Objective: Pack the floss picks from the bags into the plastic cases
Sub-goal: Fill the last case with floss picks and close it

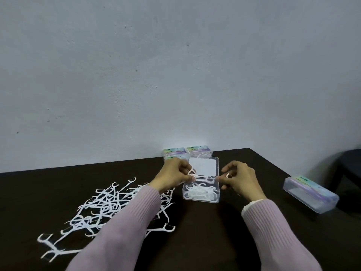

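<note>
A clear plastic case (201, 199) stands open on the dark table, its lid (203, 166) tipped up at the back, with several white floss picks lying inside. My left hand (175, 176) hovers at the case's left rim and pinches a white floss pick (192, 172) over the opening. My right hand (239, 178) is at the case's right rim, fingers curled, pinching another floss pick (227, 175). A loose pile of floss picks (103, 208) spreads over the table to the left, partly hidden by my left sleeve.
Three closed cases with coloured labels (188, 153) stand against the wall behind the open case. Another closed case (310, 194) lies near the table's right edge. A dark chair (349, 167) stands beyond that edge. The dark table (205, 231) runs to the wall.
</note>
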The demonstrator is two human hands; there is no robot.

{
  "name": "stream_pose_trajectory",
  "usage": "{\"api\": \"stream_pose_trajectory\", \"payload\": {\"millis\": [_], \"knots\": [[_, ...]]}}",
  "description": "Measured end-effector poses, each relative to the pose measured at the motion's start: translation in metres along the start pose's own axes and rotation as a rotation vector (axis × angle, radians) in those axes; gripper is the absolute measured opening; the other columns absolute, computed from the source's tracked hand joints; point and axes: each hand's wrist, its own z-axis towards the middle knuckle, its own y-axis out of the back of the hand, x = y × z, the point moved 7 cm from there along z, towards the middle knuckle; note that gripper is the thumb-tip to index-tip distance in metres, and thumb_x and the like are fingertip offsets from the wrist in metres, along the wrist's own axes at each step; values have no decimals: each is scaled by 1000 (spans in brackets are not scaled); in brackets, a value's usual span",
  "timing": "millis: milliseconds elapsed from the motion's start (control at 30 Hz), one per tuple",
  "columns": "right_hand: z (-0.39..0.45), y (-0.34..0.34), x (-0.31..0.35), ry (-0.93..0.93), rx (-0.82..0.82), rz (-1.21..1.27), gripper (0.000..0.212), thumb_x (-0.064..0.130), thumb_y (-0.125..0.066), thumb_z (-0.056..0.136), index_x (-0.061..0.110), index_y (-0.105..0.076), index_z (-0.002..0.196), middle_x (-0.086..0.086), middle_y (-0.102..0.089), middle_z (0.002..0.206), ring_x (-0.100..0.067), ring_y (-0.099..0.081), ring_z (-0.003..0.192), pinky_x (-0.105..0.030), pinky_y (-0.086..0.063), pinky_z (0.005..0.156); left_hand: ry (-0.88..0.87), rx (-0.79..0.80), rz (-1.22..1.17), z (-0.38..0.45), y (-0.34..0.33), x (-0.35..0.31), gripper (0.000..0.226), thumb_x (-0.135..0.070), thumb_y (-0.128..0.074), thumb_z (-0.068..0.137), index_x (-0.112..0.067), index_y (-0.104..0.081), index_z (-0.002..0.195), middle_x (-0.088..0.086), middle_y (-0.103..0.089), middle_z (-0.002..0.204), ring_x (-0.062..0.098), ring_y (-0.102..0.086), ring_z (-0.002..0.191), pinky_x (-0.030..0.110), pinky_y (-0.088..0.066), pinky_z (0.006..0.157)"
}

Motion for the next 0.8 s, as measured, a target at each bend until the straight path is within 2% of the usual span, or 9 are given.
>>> {"api": "stream_pose_trajectory", "payload": {"millis": [67, 167, 233, 300, 367, 467, 533, 633, 800], "knots": [[2, -2, -1, 5, 12, -14, 15, 11, -72, 78, 13, -59, 85, -7, -64, 83, -5, -60, 53, -12, -46, 49, 8, -8, 4, -1, 2, 0, 24, -9, -78, 74, -8, -71, 97, -8, -65, 75, -6, -60, 65, 4, -42, 56], [5, -10, -2, 9, 74, -47, 8, 10, -64, 86, 17, -60, 86, -5, -64, 89, -8, -56, 70, -13, -41, 56, -3, -46, 5, 0, 7, 2, 20, -12, -80, 73, -13, -73, 92, -8, -68, 80, 0, -61, 77, 6, -44, 61], [6, -17, 0, 0, 135, 5, 14, 6, -53, 91, 20, -57, 90, -4, -63, 93, -7, -52, 75, -16, -38, 60, 4, -68, -18, -1, 10, 1, 17, -13, -80, 72, -14, -74, 88, -5, -69, 79, 3, -63, 75, 7, -46, 61], [5, -23, 3, 5, 173, 67, 20, 3, -42, 94, 19, -54, 97, -3, -64, 92, -3, -49, 70, -18, -35, 60, -2, -72, -37, -2, 11, -1, 16, -12, -80, 73, -14, -74, 87, -3, -70, 80, 3, -62, 71, 8, -46, 61], [4, -28, 8, 36, 199, 74, 21, 4, -40, 94, 20, -51, 101, 0, -61, 90, -3, -49, 72, -18, -35, 61, -10, -73, -47, -3, 13, -4, 16, -10, -79, 73, -12, -74, 88, 0, -70, 81, 0, -60, 67, 7, -44, 59], [2, -32, 12, 57, 221, 94, 29, 1, -34, 93, 25, -50, 94, -3, -62, 89, -7, -49, 71, -19, -35, 61, -7, -67, -46, -3, 15, -5, 17, -10, -79, 73, -13, -74, 89, -2, -69, 81, 3, -61, 73, 6, -44, 59], [2, -33, 13, 67, 235, 86, 38, -4, -30, 91, 28, -48, 90, -5, -61, 94, -10, -52, 80, -19, -37, 65, 0, -71, -39, -3, 16, -5, 18, -9, -79, 73, -13, -74, 90, -5, -68, 81, 3, -60, 73, 5, -44, 59], [2, -31, 13, 78, 234, 82, 44, -12, -30, 90, 27, -49, 96, -3, -58, 99, -15, -54, 97, -20, -43, 75, 8, -66, -41, -3, 17, -5, 19, -9, -80, 71, -15, -73, 87, -3, -69, 79, 1, -61, 72, 7, -45, 63], [1, -27, 17, 125, 222, 96, 40, -12, -35, 91, 22, -49, 109, -5, -60, 103, -13, -57, 89, -18, -46, 76, -1, -97, -63, -4, 21, -6, 17, -11, -81, 70, -14, -73, 85, 0, -70, 74, -2, -64, 66, 7, -46, 63]]}}
